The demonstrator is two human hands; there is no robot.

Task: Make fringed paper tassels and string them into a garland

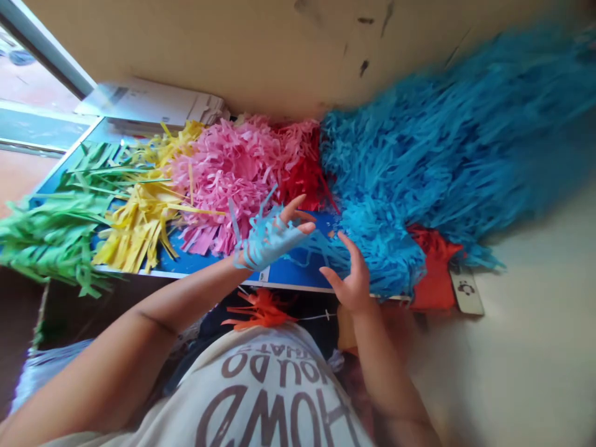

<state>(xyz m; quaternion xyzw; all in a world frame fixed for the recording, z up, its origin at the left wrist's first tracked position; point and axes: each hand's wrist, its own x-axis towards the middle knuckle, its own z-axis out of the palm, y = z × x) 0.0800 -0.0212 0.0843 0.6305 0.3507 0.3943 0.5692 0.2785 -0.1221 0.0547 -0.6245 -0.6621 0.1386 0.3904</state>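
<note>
My left hand (279, 233) is raised over the blue board (288, 273), wrapped in a bundle of light blue paper fringe (261, 239), with the fingertips sticking out. My right hand (349, 276) is open, fingers spread, touching the edge of the big blue fringe pile (442, 161). An orange fringe tassel (261, 310) lies just below the board's near edge, close to my shirt.
Piles of cut paper fringe cover the board: green (56, 223) at far left, yellow (139, 211), pink (233, 174), red (302, 174). Orange-red paper (433, 267) and a white tag (465, 288) lie at right. A stack of white papers (153, 102) rests against the wall.
</note>
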